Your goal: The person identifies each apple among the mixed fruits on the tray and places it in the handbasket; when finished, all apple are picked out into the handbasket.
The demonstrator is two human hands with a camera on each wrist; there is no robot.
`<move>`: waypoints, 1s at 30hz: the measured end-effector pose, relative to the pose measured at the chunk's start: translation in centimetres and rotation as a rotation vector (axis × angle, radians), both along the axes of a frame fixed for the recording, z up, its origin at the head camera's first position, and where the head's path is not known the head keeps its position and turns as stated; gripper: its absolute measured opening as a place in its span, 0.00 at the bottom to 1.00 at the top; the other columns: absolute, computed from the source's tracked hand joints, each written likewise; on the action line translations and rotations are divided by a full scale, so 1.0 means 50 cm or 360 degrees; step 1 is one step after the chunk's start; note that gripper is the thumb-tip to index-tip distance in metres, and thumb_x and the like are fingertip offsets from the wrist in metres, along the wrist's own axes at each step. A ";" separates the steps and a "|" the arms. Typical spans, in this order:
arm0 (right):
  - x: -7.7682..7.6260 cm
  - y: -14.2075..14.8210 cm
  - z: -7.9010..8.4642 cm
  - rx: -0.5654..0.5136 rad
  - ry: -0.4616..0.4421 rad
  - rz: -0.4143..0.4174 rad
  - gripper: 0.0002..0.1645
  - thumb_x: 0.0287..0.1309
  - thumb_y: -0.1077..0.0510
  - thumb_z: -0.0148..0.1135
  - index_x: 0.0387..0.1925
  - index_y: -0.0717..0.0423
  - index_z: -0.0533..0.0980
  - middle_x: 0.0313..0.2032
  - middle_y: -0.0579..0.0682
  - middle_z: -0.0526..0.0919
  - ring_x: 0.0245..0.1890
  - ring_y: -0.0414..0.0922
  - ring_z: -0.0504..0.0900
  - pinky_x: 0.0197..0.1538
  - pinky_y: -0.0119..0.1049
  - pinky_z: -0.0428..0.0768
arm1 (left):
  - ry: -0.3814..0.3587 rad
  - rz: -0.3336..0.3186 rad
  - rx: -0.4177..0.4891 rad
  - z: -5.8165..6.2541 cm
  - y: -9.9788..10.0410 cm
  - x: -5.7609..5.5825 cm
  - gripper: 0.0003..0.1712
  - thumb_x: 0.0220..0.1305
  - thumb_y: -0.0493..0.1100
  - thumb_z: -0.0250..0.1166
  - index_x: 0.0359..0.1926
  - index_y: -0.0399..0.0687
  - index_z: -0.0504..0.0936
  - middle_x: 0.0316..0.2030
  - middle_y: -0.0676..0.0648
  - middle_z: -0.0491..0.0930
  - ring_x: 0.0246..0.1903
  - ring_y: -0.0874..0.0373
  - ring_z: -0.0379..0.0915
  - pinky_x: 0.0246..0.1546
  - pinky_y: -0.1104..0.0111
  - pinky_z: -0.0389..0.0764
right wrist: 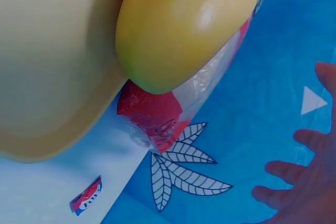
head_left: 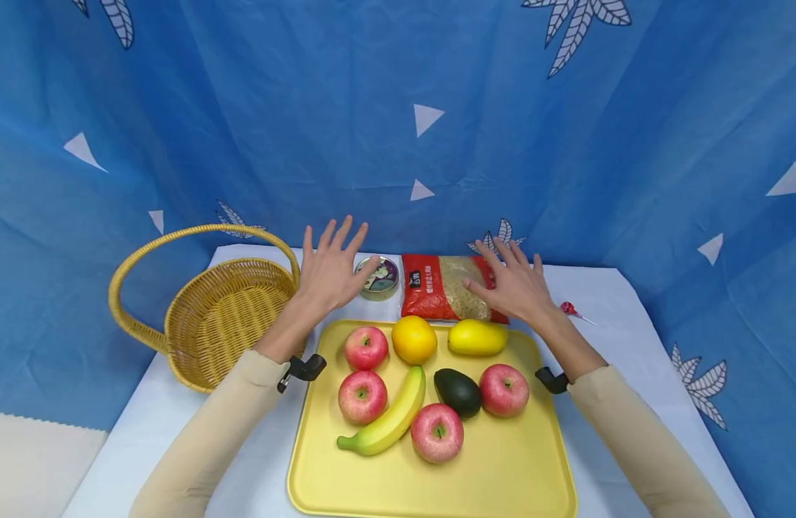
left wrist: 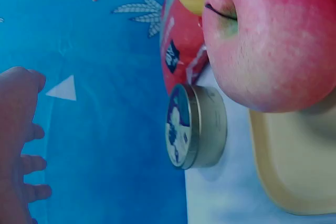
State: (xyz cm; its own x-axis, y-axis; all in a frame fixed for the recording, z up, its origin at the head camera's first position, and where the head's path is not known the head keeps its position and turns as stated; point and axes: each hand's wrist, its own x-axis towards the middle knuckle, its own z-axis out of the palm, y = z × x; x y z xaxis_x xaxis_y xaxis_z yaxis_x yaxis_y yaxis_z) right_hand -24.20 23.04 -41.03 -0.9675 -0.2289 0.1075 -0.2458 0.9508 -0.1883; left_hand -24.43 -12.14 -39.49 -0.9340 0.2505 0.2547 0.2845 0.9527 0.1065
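Left hand (head_left: 333, 273) and right hand (head_left: 517, 284) splayed, grip released on both. Left hangs near the round tin (head_left: 380, 279), right over the red bag's (head_left: 448, 288) right end; can't tell if it touches. Both items sit toward the bench's (head_left: 620, 327) back edge, behind the yellow tray (head_left: 501, 478). Tin should be stiff, smooth: pinch its side wall. Bag looks soft, slippery, maybe brittle inside: support both ends.

Basket (head_left: 189, 342) is rough wicker; bag (head_left: 451, 286), glossy plastic.
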 end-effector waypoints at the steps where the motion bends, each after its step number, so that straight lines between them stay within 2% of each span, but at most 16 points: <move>1: 0.004 0.001 0.002 -0.0003 0.0005 0.0012 0.53 0.60 0.24 0.55 0.80 0.36 0.51 0.78 0.59 0.51 0.77 0.66 0.46 0.69 0.77 0.38 | 0.0015 -0.0016 0.0014 0.004 -0.001 0.005 0.44 0.71 0.75 0.40 0.80 0.63 0.52 0.80 0.47 0.47 0.78 0.43 0.41 0.74 0.38 0.33; 8: 0.037 0.017 0.011 -0.0093 0.0070 0.0110 0.50 0.59 0.30 0.63 0.78 0.37 0.56 0.76 0.59 0.57 0.75 0.64 0.53 0.66 0.77 0.52 | 0.0099 -0.0119 0.0134 0.024 -0.016 0.046 0.42 0.71 0.75 0.40 0.79 0.65 0.54 0.79 0.48 0.50 0.77 0.44 0.44 0.75 0.40 0.34; 13: 0.063 0.036 0.019 -0.0248 0.0024 0.0097 0.48 0.60 0.30 0.63 0.76 0.40 0.61 0.73 0.58 0.60 0.71 0.63 0.59 0.65 0.73 0.61 | 0.0192 -0.0193 0.0279 0.038 -0.038 0.073 0.39 0.73 0.69 0.49 0.78 0.63 0.58 0.78 0.48 0.53 0.77 0.44 0.48 0.75 0.41 0.38; 17: 0.083 0.056 0.021 -0.0373 0.0015 0.0140 0.45 0.60 0.34 0.65 0.75 0.41 0.63 0.68 0.56 0.66 0.65 0.59 0.67 0.62 0.67 0.70 | 0.0285 -0.0241 0.0412 0.043 -0.060 0.094 0.37 0.73 0.66 0.54 0.77 0.62 0.61 0.77 0.49 0.56 0.75 0.44 0.52 0.75 0.42 0.44; 20: 0.097 0.070 0.022 -0.0396 -0.0030 0.0184 0.44 0.61 0.37 0.68 0.74 0.42 0.65 0.63 0.54 0.71 0.59 0.56 0.73 0.56 0.63 0.77 | 0.0352 -0.0272 0.0573 0.048 -0.076 0.109 0.34 0.72 0.60 0.58 0.75 0.60 0.66 0.75 0.48 0.61 0.73 0.45 0.58 0.73 0.42 0.51; 24: 0.114 0.081 0.024 -0.0382 -0.0163 0.0190 0.43 0.60 0.37 0.68 0.73 0.42 0.66 0.60 0.52 0.74 0.54 0.53 0.77 0.48 0.56 0.83 | 0.0435 -0.0290 0.0778 0.061 -0.099 0.131 0.30 0.71 0.54 0.62 0.72 0.58 0.71 0.72 0.48 0.68 0.69 0.45 0.64 0.68 0.41 0.59; 30: 0.131 0.088 0.021 -0.0421 -0.0288 0.0234 0.41 0.60 0.39 0.69 0.71 0.43 0.68 0.57 0.51 0.76 0.51 0.53 0.78 0.43 0.48 0.85 | 0.0624 -0.0289 0.0882 0.082 -0.149 0.151 0.27 0.68 0.46 0.65 0.68 0.54 0.76 0.68 0.49 0.73 0.65 0.44 0.69 0.66 0.43 0.63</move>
